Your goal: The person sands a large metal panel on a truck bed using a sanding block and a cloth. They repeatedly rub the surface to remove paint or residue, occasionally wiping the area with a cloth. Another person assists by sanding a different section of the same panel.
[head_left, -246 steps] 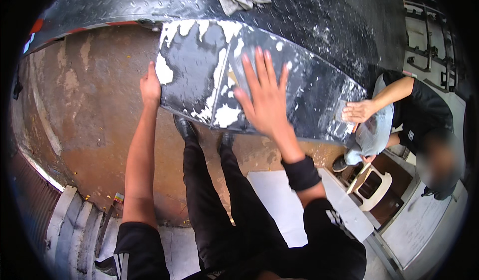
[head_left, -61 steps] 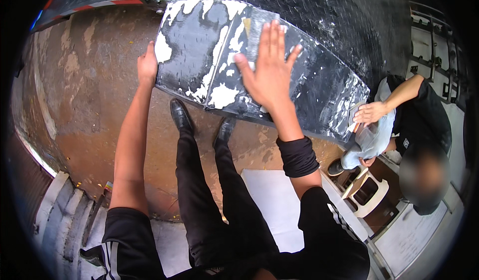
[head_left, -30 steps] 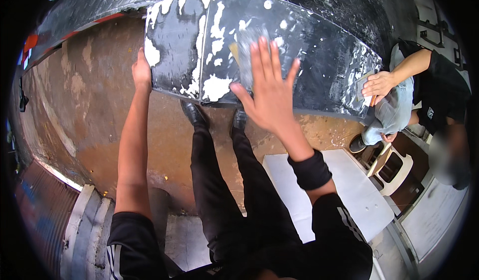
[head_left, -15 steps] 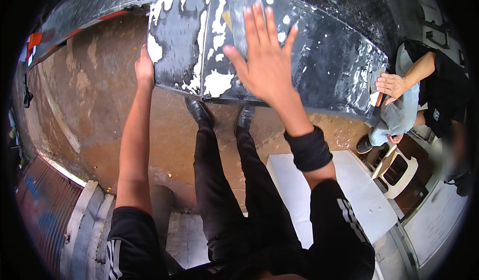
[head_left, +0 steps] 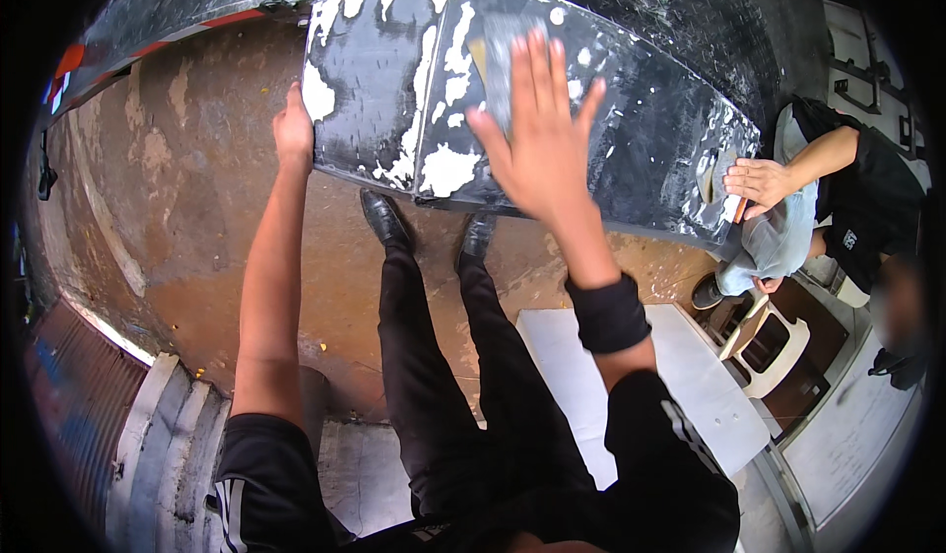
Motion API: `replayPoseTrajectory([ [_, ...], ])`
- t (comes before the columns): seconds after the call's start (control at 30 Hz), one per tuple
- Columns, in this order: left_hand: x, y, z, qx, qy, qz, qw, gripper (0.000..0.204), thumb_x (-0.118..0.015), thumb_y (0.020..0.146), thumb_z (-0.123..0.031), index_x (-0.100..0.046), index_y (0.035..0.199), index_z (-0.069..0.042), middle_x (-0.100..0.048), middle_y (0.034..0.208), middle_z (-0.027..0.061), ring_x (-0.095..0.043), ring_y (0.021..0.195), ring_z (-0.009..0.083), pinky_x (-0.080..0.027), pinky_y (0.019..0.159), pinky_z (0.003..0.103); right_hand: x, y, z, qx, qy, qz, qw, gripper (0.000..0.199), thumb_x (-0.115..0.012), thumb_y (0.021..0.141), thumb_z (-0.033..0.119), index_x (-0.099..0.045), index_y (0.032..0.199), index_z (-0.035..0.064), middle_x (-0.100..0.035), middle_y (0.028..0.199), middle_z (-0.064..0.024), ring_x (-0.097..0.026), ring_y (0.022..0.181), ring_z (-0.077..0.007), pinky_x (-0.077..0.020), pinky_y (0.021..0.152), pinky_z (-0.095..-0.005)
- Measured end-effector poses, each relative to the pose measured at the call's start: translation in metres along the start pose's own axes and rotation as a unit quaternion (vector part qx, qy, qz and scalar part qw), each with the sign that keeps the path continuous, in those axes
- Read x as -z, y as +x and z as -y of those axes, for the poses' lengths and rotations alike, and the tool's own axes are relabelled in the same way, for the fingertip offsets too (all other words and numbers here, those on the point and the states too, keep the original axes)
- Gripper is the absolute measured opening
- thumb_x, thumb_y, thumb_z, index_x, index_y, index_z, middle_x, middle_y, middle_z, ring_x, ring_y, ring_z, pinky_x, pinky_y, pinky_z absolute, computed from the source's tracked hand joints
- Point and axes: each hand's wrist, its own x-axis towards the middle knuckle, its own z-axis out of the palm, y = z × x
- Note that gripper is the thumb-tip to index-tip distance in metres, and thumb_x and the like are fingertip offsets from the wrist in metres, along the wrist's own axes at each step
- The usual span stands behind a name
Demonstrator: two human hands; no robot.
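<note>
Head view: a long black panel (head_left: 631, 149), curved and blotched with white filler patches, lies in front of the person at about waist height, its long axis running from upper left to lower right across the picture, the left end squared off and the right end tapering toward a seated co-worker (head_left: 847, 198). The left hand (head_left: 294, 131) grips the panel's left edge, fingers curled round it and thumb side toward the camera. The right hand (head_left: 537, 134) is spread flat with fingers splayed, pressing a grey sheet of sandpaper (head_left: 503, 60) against the panel's upper face; the sheet shows just beyond the fingertips. The co-worker's hand (head_left: 757, 180) rests on the panel's far right end. Below the panel stand the person's black shoes (head_left: 386, 220) on a rusty brown floor (head_left: 177, 218), with a white board (head_left: 680, 376) lying to the right.
</note>
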Motion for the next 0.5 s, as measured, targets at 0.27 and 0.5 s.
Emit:
replayPoseTrajectory([
  [0.27, 0.006, 0.014, 0.014, 0.001, -0.007, 0.015, 1.0, 0.071, -0.05, 0.093, -0.054, -0.067, 0.104, 0.014, -0.07, 0.107, 0.0231, -0.065, 0.104, 0.0299, -0.044, 0.096, 0.037, 0.0, -0.006, 0.011, -0.014, 0.001, -0.001, 1.0, 0.083, -0.043, 0.098, 0.057, -0.024, 0.154, -0.0015, -0.019, 0.163, -0.0173, -0.013, 0.152, -0.033, 0.0015, 0.114, -0.0681],
  [0.5, 0.007, 0.013, 0.016, -0.015, 0.006, -0.002, 1.0, 0.07, -0.049, 0.093, -0.053, -0.068, 0.106, 0.013, -0.071, 0.105, 0.024, -0.065, 0.103, 0.03, -0.045, 0.096, 0.038, 0.004, -0.077, 0.021, -0.036, 0.027, 0.074, 0.996, 0.077, -0.045, 0.1, 0.048, -0.023, 0.154, -0.0014, -0.017, 0.163, -0.019, -0.013, 0.152, -0.0357, 0.0012, 0.114, -0.0676],
])
